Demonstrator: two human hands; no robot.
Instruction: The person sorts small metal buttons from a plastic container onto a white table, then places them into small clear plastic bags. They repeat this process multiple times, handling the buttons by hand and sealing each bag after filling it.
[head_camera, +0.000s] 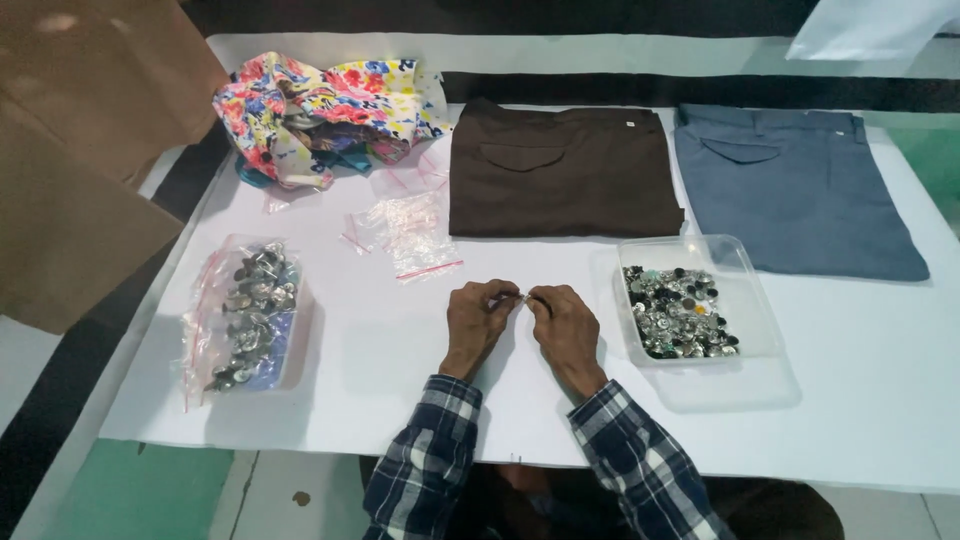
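Hands meet at the middle of the bench's white sheet (400, 400), just left of the clear plastic tub (745, 300), which serves as the landmark. The left hand (478, 318) and the right hand (565, 322) face each other with fingertips drawn together, both pinching a small clear packet (523, 297) that spans the narrow gap between them. The packet sits at the fingertips, above the knuckles in the head view, and is too small to tell what it holds. Both wrists wear blue and white checked sleeves (425, 465).

The tub holds a heap of black, silver and a few coloured buttons (678, 312) and stands just right of the right hand, not touching it. Behind the tub lies a folded grey-blue garment (800, 190); left of that, and behind the hands, a folded dark brown garment (560, 170). Far left of the tub, a clear bag of metal buttons (250, 315) rests on the sheet, well apart from the left hand. Between that bag and the brown garment lies a loose pile of small clear zip bags (405, 230), with a crumpled floral cloth (320, 110) behind them.
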